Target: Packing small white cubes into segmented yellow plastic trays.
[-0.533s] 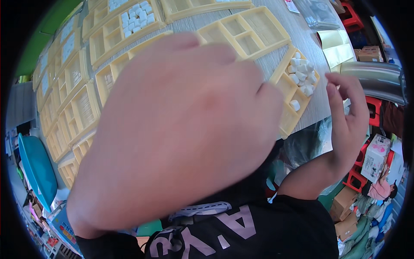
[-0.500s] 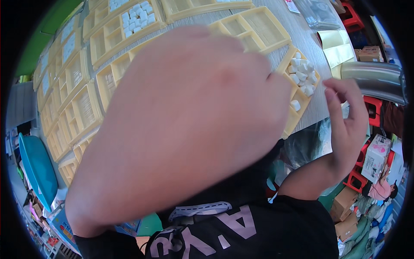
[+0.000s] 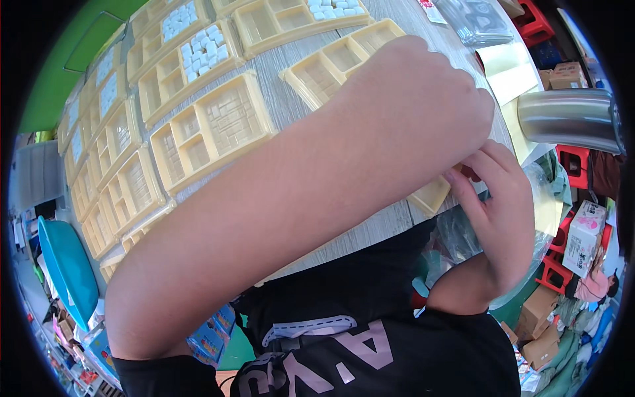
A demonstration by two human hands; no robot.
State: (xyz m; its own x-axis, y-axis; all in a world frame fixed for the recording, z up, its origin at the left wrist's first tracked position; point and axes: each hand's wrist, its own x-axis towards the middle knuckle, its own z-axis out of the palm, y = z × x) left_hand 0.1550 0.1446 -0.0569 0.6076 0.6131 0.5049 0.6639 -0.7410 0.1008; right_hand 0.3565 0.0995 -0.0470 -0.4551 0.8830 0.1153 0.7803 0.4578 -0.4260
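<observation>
My left forearm stretches across the table from the lower left. Its hand, my left hand (image 3: pixel 423 99), shows only its back and knuckles; the fingers are hidden beneath it. Close against it on the right is my right hand (image 3: pixel 506 188), thumb and fingers curled toward each other at the edge of a pale yellow compartment tray (image 3: pixel 428 198). Whether they pinch the tray or something small is hidden. Most of this tray lies under my left hand. Another empty tray (image 3: pixel 316 78) sits just beyond my left wrist.
Rows of similar trays (image 3: pixel 211 126) cover the left of the table, some with white marshmallow-like pieces (image 3: pixel 204 53). At the right edge are yellowish sheets (image 3: pixel 509 79), clear plastic packs (image 3: pixel 473 23) and a shiny metal cylinder (image 3: pixel 565 119). A teal basin (image 3: pixel 69 271) stands at left.
My left hand has moved right and now covers the tray of white pieces. My right hand has come left and down to meet it. More trays show behind my forearm.
</observation>
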